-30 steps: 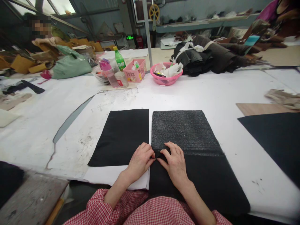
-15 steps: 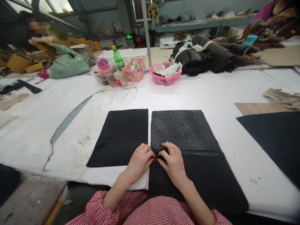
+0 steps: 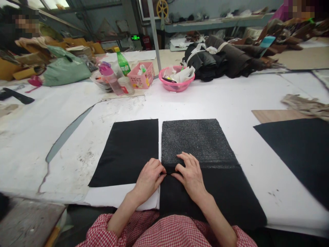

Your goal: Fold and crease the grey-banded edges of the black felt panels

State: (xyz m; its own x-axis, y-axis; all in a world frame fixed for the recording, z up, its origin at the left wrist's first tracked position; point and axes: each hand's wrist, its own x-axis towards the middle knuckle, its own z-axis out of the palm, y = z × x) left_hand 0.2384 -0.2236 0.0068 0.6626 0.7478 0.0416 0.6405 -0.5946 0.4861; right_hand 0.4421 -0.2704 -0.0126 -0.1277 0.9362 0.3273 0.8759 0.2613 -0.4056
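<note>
A long black fabric piece (image 3: 218, 192) lies in front of me, its far half a speckled grey panel (image 3: 192, 140) with a folded ridge across its near border. At the left end of that ridge, my left hand (image 3: 151, 176) pinches the black fabric between thumb and forefinger. Close beside it, my right hand (image 3: 189, 175) pinches the same fold, its other fingers raised and curled. The fingertips of both hands are slightly apart. To the left rests a separate black fabric rectangle (image 3: 128, 151), flat on white paper.
Another dark fabric sheet (image 3: 295, 147) lies at the right near a wooden board (image 3: 280, 116). Farther back stand a pink basket (image 3: 177, 85), a pink box (image 3: 142, 77), a green bottle (image 3: 122, 62) and black fabric rolls (image 3: 205, 63). Two people are at the far sides.
My fingertips have moved a little apart along the fold, the left hand going leftward. The whole view has shifted slightly, so the table things appear farther left.
</note>
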